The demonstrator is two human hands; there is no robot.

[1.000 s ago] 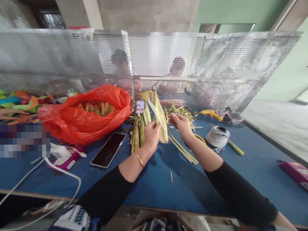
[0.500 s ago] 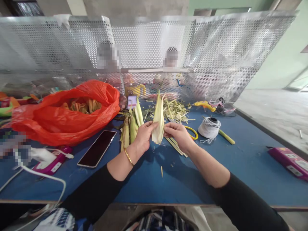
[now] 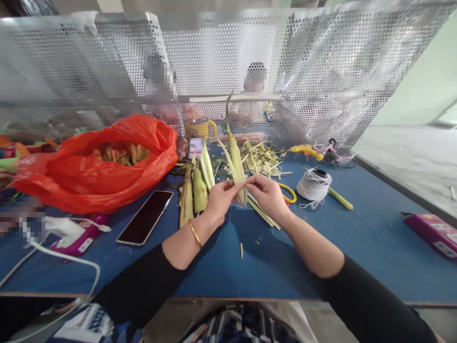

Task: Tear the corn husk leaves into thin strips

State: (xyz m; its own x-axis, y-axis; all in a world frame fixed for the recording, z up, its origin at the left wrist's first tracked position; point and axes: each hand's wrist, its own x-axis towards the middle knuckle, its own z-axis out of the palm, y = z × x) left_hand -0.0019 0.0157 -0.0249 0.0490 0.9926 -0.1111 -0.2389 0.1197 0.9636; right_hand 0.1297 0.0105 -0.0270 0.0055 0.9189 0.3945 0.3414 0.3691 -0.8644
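Observation:
A pale green corn husk (image 3: 235, 159) stands nearly upright between my hands above the blue table, its pointed tip up and a narrow strip parted on its left. My left hand (image 3: 222, 199) pinches the lower part between thumb and fingers. From the other side, my right hand (image 3: 266, 194) pinches the husk near the same spot, thumb and fingertips almost meeting the left ones. Several more husks (image 3: 200, 188) lie left of my left hand. Thin pale stalks (image 3: 263, 213) and yellow-handled scissors (image 3: 288, 193) lie beneath and beside my right hand, partly hidden by it.
A red plastic bag (image 3: 89, 183) of dried husks and a phone (image 3: 145, 217) lie left. Husk scraps (image 3: 262, 159), a white twine spool (image 3: 314, 186) and a yellow glue gun (image 3: 306, 152) lie right of centre. A perforated metal screen (image 3: 221, 57) crosses the back; people sit behind it.
The husk has turned and narrowed, with a strip now spread off its left side. My right hand has moved closer to my left at the husk's base. The camera view has shifted slightly.

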